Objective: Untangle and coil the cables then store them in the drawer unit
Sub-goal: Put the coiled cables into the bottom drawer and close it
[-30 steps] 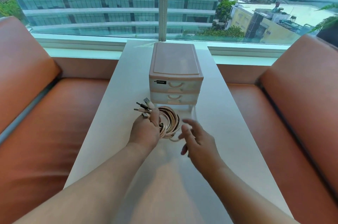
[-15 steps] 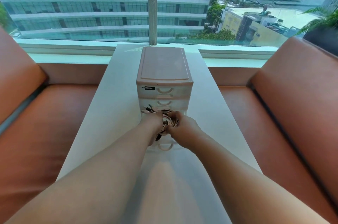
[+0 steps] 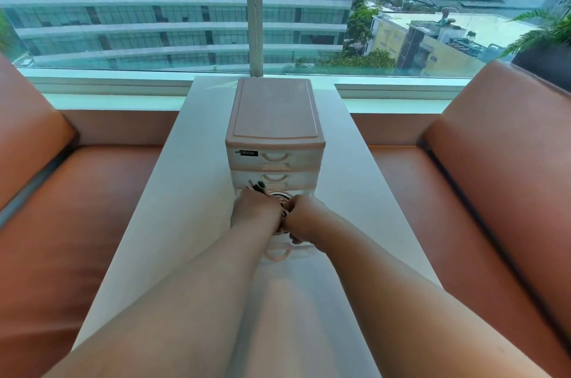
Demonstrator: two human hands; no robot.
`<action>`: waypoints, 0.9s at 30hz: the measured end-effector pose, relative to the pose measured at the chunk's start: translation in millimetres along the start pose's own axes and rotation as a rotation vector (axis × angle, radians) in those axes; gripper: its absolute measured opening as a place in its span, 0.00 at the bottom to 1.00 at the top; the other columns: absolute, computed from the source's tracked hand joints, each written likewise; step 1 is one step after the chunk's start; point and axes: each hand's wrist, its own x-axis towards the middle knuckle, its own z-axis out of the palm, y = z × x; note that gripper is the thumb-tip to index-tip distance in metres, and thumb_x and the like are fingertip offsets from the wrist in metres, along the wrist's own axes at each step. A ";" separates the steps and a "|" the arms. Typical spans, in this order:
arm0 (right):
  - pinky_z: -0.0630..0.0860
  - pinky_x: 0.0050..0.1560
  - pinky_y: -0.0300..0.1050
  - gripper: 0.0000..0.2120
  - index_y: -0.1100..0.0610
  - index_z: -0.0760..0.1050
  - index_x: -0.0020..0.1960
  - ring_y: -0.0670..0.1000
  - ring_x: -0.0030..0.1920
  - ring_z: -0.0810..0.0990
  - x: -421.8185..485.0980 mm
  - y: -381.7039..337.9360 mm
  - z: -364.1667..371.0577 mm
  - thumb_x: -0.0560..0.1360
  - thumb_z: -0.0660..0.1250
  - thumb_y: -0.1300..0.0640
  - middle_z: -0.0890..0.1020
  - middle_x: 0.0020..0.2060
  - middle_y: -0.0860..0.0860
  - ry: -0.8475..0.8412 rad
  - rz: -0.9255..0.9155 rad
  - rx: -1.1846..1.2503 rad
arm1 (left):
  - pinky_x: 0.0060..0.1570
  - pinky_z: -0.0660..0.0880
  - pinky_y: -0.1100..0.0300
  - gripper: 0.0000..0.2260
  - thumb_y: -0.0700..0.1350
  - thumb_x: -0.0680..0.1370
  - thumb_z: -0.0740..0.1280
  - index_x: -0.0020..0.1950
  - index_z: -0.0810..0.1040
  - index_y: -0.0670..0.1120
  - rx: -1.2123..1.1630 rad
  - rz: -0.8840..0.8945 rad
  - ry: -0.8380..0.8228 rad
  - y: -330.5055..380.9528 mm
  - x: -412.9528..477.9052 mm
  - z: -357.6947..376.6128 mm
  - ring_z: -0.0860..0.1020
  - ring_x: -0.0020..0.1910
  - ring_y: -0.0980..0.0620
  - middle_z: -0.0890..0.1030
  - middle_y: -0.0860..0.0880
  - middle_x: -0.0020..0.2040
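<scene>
A pink drawer unit (image 3: 275, 118) stands in the middle of the white table (image 3: 191, 180). Its clear bottom drawer (image 3: 278, 254) is pulled out toward me. My left hand (image 3: 255, 212) grips a coil of beige cables (image 3: 282, 200) just above that open drawer. Dark plug ends (image 3: 258, 186) stick up past its fingers. My right hand (image 3: 306, 220) holds the coil's right side, with its fingers curled down into the drawer. Most of the coil is hidden between my two hands.
Orange seats flank the narrow table, one at the left (image 3: 71, 223) and one at the right (image 3: 494, 207). The unit's two upper drawers (image 3: 275, 158) are closed. A window sill (image 3: 108, 90) runs behind the table's far end.
My left hand has carried the coil forward to above the open bottom drawer. My right hand, open beside it before, has closed onto the coil.
</scene>
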 end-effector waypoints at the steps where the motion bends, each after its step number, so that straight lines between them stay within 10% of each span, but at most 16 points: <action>1: 0.80 0.52 0.59 0.15 0.60 0.78 0.55 0.62 0.52 0.82 -0.1 -0.8 -0.5 0.70 0.65 0.59 0.82 0.51 0.60 -0.005 0.005 -0.013 | 0.49 0.78 0.56 0.13 0.45 0.75 0.62 0.55 0.76 0.40 0.089 0.019 -0.001 3.2 -1.5 -0.9 0.80 0.51 0.40 0.80 0.40 0.55; 18: 0.75 0.53 0.52 0.14 0.59 0.76 0.58 0.60 0.57 0.78 -1.7 -3.2 -1.6 0.74 0.65 0.55 0.80 0.55 0.58 0.019 0.000 -0.109 | 0.42 0.72 0.50 0.16 0.46 0.73 0.66 0.60 0.70 0.46 0.552 0.630 0.320 -15.4 0.5 -12.0 0.73 0.54 0.40 0.69 0.43 0.58; 27: 0.76 0.52 0.50 0.14 0.61 0.77 0.58 0.60 0.56 0.79 0.9 -1.9 -1.1 0.74 0.64 0.58 0.80 0.55 0.59 0.022 -0.003 -0.081 | 0.37 0.58 0.56 0.07 0.41 0.58 0.76 0.30 0.81 0.49 0.881 1.146 0.358 -28.0 15.9 -23.0 0.67 0.45 0.46 0.79 0.49 0.44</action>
